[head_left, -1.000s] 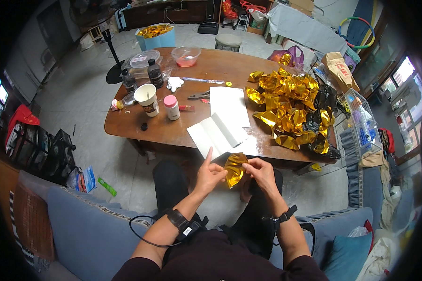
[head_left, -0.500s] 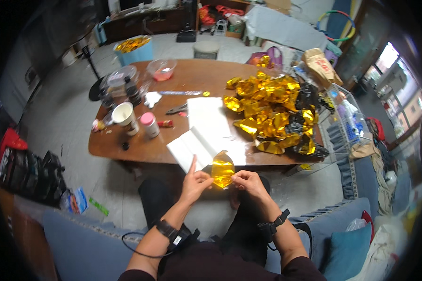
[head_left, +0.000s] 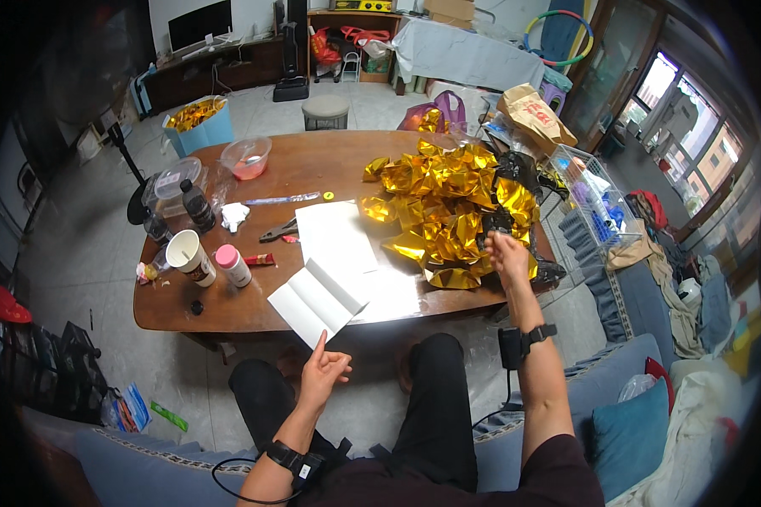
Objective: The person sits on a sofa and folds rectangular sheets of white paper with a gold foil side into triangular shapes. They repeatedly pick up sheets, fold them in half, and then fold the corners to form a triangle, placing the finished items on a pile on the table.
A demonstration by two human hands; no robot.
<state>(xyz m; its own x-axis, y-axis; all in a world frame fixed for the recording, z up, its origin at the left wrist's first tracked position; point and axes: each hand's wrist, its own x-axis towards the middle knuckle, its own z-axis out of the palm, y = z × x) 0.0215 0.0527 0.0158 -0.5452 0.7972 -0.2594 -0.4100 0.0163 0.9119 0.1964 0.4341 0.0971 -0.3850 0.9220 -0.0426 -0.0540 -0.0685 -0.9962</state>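
Note:
My left hand (head_left: 324,370) is above my lap, just below the table's front edge. Its index finger points toward a folded white paper sheet (head_left: 317,297), and nothing shows in its fingers. Reaching over the right side of the table, my right hand (head_left: 507,256) is at a heap of crumpled gold foil pieces (head_left: 440,203). Its fingers are pinched together; whether they hold anything is hidden. Black plastic (head_left: 517,171) lies under and beside the foil. Another white sheet (head_left: 334,237) lies flat behind the folded one.
On the wooden table (head_left: 313,152) stand a paper cup (head_left: 191,258), a pink-capped bottle (head_left: 232,264), dark bottles (head_left: 198,205) and a clear bowl (head_left: 246,158). Pliers (head_left: 279,231) lie near the paper. A wire basket (head_left: 596,198) stands right; a blue bin (head_left: 201,131) holds foil behind.
The gold foil piece held between both hands has left my lap area. My right hand has moved right and forward to the heap. My left hand has dropped back slightly, and the view has shifted.

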